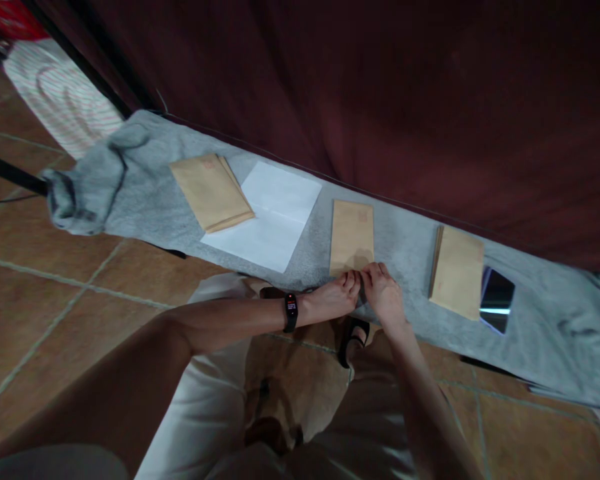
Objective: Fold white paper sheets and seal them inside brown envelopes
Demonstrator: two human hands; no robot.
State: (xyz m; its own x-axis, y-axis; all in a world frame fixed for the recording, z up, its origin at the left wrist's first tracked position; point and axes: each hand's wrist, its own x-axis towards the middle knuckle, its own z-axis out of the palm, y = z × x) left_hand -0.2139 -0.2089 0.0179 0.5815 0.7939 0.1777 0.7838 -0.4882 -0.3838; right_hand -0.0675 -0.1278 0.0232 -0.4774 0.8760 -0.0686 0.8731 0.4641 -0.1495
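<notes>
A single brown paper envelope (352,233) lies flat in front of me, with a small red print near its far right corner. My left hand (335,295), below a black wristband, has its fingers closed on the envelope's near edge. Beside it, my right hand (383,291) pinches the near right corner, the two sets of fingertips almost touching. The fingers hide most of that edge, so any fold there does not show. To the left, a stack of brown envelopes (210,190) partly covers a creased white paper sheet (285,220).
On the right, another stack of envelopes (457,270) overlaps a dark-screened phone (498,300). Everything rests on a narrow surface covered by a grey cloth (145,200). A dark red curtain (380,100) hangs along its far edge. Tiled floor (45,320) lies below.
</notes>
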